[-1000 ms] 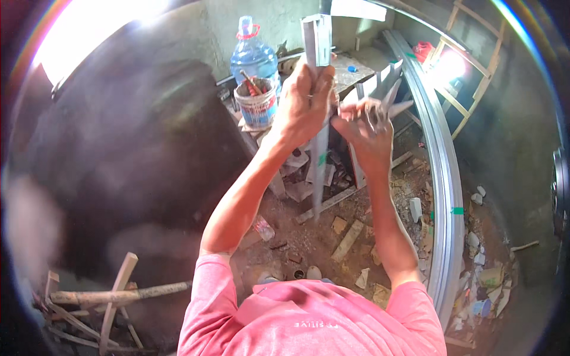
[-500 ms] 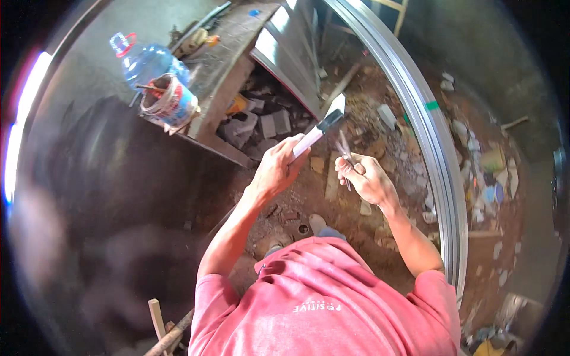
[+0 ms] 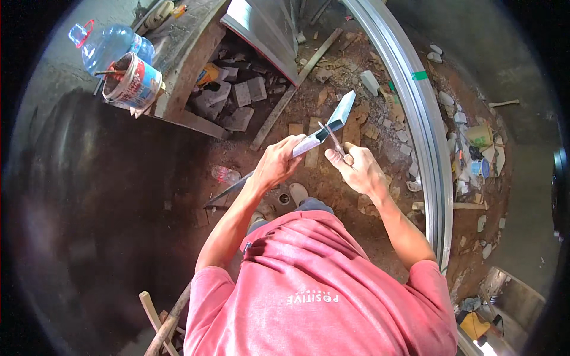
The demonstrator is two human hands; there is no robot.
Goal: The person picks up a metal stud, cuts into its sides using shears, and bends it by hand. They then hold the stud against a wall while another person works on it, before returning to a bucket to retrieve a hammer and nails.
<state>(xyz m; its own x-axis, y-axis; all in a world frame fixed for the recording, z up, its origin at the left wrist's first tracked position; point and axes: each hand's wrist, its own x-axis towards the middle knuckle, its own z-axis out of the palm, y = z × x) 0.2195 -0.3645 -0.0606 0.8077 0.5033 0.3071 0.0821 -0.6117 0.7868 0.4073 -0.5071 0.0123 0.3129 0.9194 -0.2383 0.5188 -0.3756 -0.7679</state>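
My left hand [image 3: 278,164] is closed around a thin galvanized metal channel [image 3: 341,111]. Beyond the fist, the channel bends at a notch, and its end piece tilts up and away. A long narrow stretch, seemingly the same channel, runs out behind the hand toward the lower left. In my right hand [image 3: 361,172] is a pair of snips [image 3: 336,141], its fingers wrapped around the handles. The blades lie at the bend of the channel; whether they bite into the metal I cannot tell.
Long stacked metal channels [image 3: 415,101] arc down the right side, marked with green tape. At upper left, a paint bucket [image 3: 133,83] and a large clear water bottle [image 3: 113,47] stand by a concrete ledge [image 3: 178,77]. Rubble and a wooden plank [image 3: 297,89] lie on the dirt floor.
My right hand has brought the snips up against the channel, from beside it before. The channel's end piece now angles away at the notch. My view has shifted, so surroundings appear further left and up.
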